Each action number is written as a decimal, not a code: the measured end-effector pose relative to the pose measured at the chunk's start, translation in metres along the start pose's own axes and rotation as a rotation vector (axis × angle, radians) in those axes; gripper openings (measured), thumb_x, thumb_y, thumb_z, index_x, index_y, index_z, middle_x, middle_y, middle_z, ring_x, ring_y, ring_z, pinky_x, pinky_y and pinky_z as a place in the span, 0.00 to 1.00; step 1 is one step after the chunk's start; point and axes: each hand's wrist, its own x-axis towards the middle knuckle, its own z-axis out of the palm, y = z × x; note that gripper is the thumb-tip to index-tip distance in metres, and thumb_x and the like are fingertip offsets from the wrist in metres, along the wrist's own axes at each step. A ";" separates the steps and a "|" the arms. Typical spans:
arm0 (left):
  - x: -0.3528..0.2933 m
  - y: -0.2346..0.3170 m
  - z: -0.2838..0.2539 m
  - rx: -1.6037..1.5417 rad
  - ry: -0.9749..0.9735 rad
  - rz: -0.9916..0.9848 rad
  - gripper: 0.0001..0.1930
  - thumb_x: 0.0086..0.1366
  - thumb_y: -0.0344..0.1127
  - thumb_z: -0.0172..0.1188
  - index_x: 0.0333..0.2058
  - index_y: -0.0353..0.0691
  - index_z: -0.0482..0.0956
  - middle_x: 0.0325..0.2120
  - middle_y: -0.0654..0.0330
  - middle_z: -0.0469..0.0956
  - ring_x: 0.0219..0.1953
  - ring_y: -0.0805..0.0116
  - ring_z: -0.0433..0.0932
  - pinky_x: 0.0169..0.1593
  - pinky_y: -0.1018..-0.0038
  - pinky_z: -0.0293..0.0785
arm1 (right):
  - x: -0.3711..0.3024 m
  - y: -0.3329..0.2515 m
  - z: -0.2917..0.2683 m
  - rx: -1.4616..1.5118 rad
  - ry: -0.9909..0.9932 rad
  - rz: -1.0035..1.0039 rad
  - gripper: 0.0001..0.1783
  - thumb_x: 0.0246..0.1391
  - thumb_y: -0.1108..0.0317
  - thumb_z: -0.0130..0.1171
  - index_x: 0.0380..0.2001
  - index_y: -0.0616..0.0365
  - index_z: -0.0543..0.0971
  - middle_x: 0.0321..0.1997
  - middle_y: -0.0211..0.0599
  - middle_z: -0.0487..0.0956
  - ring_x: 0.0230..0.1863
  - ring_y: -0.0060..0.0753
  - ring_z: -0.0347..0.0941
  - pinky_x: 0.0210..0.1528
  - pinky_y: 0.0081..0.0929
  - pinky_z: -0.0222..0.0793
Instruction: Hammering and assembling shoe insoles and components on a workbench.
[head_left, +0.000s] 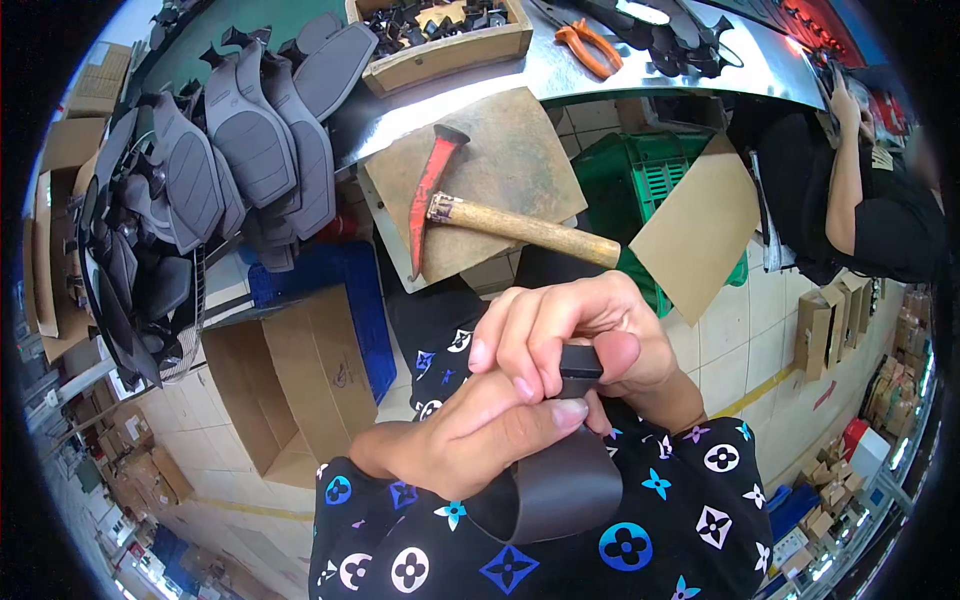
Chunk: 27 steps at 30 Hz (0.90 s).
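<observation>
Above my lap, my left hand (490, 430) is closed on a dark brown strap (570, 490), whose wide band curves down in a loop below the fingers. My right hand (610, 340) pinches a small black block-like piece (578, 368) at the upper end of this strap, thumb against its side. Both hands touch each other, and my left thumb presses just under the block. How block and strap are joined is hidden by the fingers. Just beyond lies a hammer (520, 230) with a red head and wooden handle, resting on a worn board (520, 140); neither hand touches it.
Grey sole-shaped pieces (250, 140) hang in a bunch at left, above an open cardboard box (310, 370). On the metal bench are a wooden box (450, 55) of small black parts and orange-handled pliers (590, 50). A green crate (610, 180) stands right; another person (850, 190) works beyond.
</observation>
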 end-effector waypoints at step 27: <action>-0.045 0.128 -0.165 0.714 1.679 1.520 0.15 0.71 0.38 0.57 0.47 0.32 0.70 0.42 0.55 0.72 0.46 0.63 0.72 0.53 0.67 0.67 | 0.016 -0.079 -0.147 -0.927 0.924 -0.352 0.14 0.68 0.63 0.53 0.46 0.64 0.79 0.44 0.34 0.82 0.43 0.23 0.77 0.48 0.21 0.70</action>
